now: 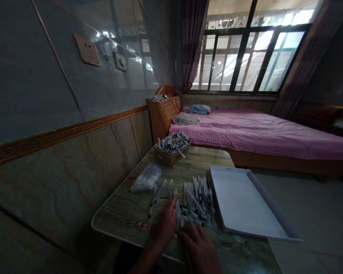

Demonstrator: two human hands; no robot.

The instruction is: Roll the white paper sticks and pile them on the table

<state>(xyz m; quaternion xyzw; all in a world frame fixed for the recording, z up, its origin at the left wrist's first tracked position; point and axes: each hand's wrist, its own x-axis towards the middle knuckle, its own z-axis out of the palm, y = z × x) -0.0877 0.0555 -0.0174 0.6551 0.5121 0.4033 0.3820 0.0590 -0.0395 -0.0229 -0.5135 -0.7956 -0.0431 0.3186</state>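
Note:
My left hand [166, 222] is closed around a few whitish pens [176, 201] near the front of the table. Just right of it, my right hand [199, 243] has its fingers curled in by the lower ends of these pens; what lies in its fingertips is hidden. A pile of clear-barrelled pens with dark ends [198, 194] lies on the table beyond my right hand. Several loose pens [160, 192] lie apart, to the left. Farther left is a clear plastic bag [146, 177], its contents unclear.
A cardboard box [167, 158] heaped with pens stands at the table's far end. On the right, a shallow white tray [246, 201] reaches past the table [117, 213] edge. A tiled wall [103, 163] runs along the left, and a bed [246, 133] stands behind.

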